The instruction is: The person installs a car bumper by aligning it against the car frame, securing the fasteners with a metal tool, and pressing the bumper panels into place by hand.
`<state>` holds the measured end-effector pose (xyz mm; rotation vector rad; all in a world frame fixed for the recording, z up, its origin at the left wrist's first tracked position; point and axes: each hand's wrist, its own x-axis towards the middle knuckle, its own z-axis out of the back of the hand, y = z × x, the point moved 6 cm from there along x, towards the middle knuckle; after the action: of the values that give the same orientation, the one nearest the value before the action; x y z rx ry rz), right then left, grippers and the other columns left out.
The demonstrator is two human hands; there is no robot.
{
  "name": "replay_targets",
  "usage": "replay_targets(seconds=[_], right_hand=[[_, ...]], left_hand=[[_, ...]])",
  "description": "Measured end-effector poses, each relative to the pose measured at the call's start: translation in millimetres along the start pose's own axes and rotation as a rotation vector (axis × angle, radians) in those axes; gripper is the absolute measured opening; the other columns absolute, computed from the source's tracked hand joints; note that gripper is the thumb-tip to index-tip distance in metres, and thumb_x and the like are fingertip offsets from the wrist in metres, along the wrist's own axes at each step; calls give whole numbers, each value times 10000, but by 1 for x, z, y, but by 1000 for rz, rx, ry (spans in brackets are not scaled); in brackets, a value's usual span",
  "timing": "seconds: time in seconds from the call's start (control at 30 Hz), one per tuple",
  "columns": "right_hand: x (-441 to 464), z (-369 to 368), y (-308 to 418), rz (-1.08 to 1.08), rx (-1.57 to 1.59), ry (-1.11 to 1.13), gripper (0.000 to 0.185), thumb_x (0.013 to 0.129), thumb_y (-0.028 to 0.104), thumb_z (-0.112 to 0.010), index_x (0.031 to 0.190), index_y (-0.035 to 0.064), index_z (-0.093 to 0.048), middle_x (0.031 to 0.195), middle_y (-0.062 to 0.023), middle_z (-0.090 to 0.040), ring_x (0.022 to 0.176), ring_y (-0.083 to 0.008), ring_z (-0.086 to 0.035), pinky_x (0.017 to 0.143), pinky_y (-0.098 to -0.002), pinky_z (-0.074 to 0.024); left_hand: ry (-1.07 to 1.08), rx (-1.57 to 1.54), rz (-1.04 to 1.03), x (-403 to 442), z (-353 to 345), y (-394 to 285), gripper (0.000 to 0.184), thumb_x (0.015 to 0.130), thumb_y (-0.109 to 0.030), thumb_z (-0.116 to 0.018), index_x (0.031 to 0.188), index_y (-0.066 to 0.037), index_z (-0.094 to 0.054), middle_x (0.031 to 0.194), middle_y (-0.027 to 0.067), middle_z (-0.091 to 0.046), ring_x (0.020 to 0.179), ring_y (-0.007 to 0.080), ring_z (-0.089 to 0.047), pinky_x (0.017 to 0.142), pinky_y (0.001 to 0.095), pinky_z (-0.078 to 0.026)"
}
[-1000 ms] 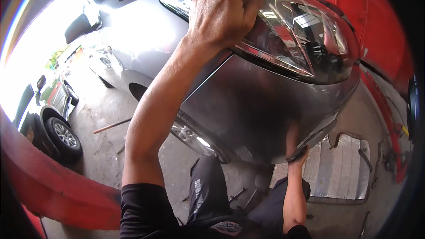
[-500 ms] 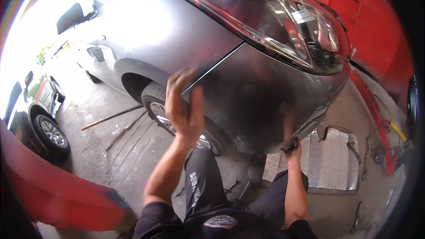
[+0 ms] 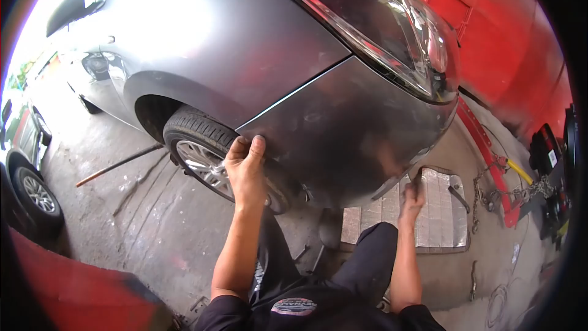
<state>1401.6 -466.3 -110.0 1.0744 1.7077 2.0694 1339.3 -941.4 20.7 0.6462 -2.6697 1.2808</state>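
Observation:
A grey car's front bumper [image 3: 343, 129] fills the middle of the head view, below the headlight [image 3: 380, 30] and beside the fender [image 3: 202, 43]. A thin bright seam separates bumper and fender. My left hand [image 3: 246, 168] is closed on the bumper's edge at the wheel arch, thumb up against the outer face, fingers partly hidden. Behind it is the front wheel [image 3: 205, 162]. My right hand [image 3: 411, 203] is beside the bumper's lower right corner, apart from the other hand. Its fingers are curled and blurred; a dark shape shows at them, too unclear to name.
A silver padded mat [image 3: 438, 220] lies on the concrete floor. At the right are a red metal bar [image 3: 487, 159], a chain [image 3: 527, 189] and a red wall [image 3: 508, 43]. A long rod [image 3: 119, 164] lies left of the wheel; a red panel [image 3: 73, 288] is at lower left.
My left hand has come down from the seam, where its fingers were raised, and closed at the bumper's edge. My right hand has moved slightly outward from the lower corner. The view has shifted.

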Motion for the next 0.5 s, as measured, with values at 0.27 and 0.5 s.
replay_targets(seconds=[0.27,0.5], right_hand=[[-43,-99,330,1164,-633,124,444,849,46,-662,1280,-50,-616,1312,-206,-576,1192,-368,-555,1030,-461,-439],[-45,-165,385,1304,-783,136,551,801,133,-767,1313,-14,-622,1176,-164,-570,1046,-330,-547,934,-442,-450]], left_hand=[[-105,-308,207,-3,-8,-5,193,958,-217,-706,1053,-57,-655,1033,50,-702,967,192,-655,916,353,-481],[-120,-502,143,-6,-10,2,162,952,-189,-709,1036,-67,-644,1026,32,-706,933,173,-664,848,310,-492]])
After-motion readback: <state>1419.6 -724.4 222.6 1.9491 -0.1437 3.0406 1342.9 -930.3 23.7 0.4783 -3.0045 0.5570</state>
